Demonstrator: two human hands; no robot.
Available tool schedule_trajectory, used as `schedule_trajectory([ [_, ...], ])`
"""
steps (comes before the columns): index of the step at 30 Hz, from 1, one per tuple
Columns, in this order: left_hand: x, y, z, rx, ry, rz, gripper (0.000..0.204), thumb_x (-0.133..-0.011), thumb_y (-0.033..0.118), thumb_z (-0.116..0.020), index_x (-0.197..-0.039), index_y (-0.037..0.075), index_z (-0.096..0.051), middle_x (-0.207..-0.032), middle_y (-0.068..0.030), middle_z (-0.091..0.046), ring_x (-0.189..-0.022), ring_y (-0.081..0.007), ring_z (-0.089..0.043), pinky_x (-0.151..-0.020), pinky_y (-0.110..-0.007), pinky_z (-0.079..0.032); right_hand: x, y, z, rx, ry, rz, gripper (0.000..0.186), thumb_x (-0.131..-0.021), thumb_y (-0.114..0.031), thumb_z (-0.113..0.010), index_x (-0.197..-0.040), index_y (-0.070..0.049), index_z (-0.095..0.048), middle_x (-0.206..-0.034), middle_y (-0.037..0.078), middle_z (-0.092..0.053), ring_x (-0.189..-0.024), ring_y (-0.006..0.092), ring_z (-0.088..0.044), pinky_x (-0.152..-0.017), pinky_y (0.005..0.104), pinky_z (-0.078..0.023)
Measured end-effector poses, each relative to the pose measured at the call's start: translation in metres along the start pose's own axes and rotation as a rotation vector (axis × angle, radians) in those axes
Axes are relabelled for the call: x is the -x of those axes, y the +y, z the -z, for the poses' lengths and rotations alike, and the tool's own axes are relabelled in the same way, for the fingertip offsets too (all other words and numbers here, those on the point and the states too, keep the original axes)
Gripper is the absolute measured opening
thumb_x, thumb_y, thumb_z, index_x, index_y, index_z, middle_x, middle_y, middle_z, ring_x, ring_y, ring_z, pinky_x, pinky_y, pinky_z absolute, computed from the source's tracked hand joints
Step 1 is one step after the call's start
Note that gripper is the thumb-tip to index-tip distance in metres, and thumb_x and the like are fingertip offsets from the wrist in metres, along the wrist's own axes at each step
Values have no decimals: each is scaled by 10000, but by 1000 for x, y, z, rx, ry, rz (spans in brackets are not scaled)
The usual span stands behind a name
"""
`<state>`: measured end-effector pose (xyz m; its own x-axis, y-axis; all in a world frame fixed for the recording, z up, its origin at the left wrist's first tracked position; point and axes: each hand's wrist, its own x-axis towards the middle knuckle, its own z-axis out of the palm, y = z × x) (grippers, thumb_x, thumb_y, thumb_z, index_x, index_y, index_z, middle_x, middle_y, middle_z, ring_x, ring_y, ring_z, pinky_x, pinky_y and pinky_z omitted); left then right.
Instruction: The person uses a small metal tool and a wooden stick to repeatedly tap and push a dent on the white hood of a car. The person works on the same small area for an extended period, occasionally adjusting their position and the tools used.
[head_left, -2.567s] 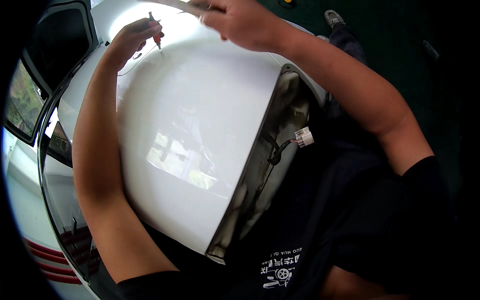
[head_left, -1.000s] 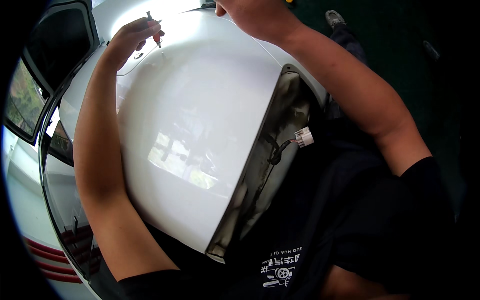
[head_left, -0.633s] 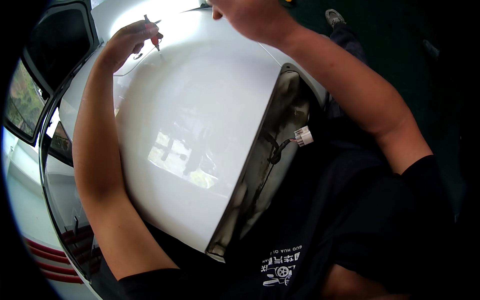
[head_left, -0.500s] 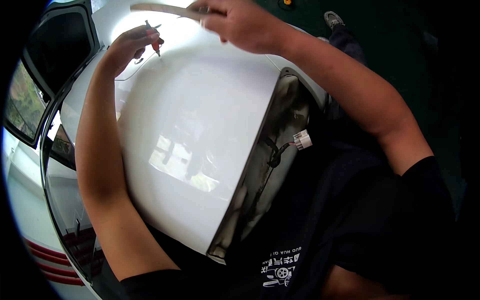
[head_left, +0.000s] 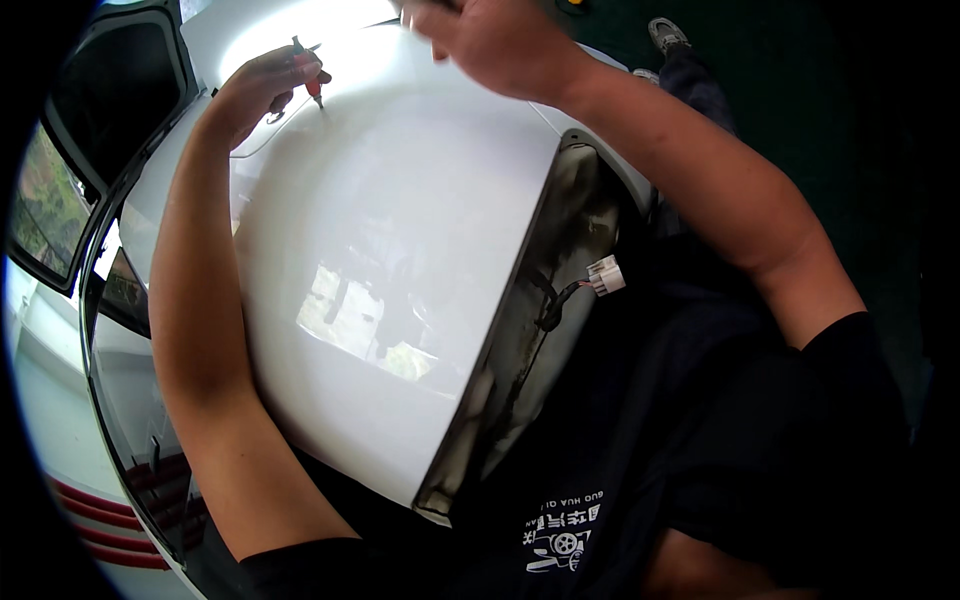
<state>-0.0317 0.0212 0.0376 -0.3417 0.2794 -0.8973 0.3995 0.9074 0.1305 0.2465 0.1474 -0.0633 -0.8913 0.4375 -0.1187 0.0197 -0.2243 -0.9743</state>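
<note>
My left hand [head_left: 262, 88] is closed around a slim punch-like tool [head_left: 314, 90] with a red-orange body and a narrow tip. The tip points down at the white car body panel [head_left: 370, 210], at or just above its surface. Up at the top edge my right hand [head_left: 495, 45] is raised over the panel, its fingers curled and partly cut off by the frame. Only a blurred bit of the long, narrow tan tool in it shows; the rest lies outside the view.
Beside my body, a dark lamp-shaped recess [head_left: 560, 260] opens in the panel, with a white wire connector [head_left: 604, 275] hanging in it. A bright light reflects at the far end. Car windows [head_left: 120, 95] stand at left. Someone's shoe [head_left: 667, 36] shows at upper right.
My right hand has risen toward the top edge, carrying the long tan tool mostly out of view. The left hand and its punch-like tool have stayed nearly in place.
</note>
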Motion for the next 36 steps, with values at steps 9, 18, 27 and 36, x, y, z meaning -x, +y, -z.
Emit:
schedule_trajectory([
  [9,-2,-2,-6,21,33,-72,439,-1007,347,-658,-1291,13,-663,-1121,-120,-763,-619,-98,-423,-577,-237,-392,-11,-13,13,-219,171,119,352,-1039,-269,-559,-1292,-41,-648,-788,86,-669,-681,164,-629,-663,326,-511],
  [18,-2,4,-5,27,29,-3,350,-1042,311,-651,-1265,42,-669,-1121,-99,-763,-649,-79,-425,-577,-237,-382,-11,-7,10,-89,79,66,361,-1034,-273,-550,-1298,-43,-639,-794,87,-671,-691,150,-635,-671,313,-515],
  [27,0,1,-5,1,56,8,358,-1036,336,-654,-1247,47,-670,-1094,-83,-764,-642,-81,-398,-589,-235,-366,-8,-11,6,-5,2,12,381,-1020,-267,-538,-1322,-48,-615,-806,100,-681,-710,197,-644,-693,346,-518],
  [36,-2,0,-8,24,58,-47,372,-1007,331,-657,-1216,25,-679,-1086,-97,-765,-625,-82,-394,-570,-244,-368,-13,-9,8,-138,137,11,340,-1037,-256,-547,-1288,-43,-632,-831,106,-686,-713,204,-647,-688,343,-520],
])
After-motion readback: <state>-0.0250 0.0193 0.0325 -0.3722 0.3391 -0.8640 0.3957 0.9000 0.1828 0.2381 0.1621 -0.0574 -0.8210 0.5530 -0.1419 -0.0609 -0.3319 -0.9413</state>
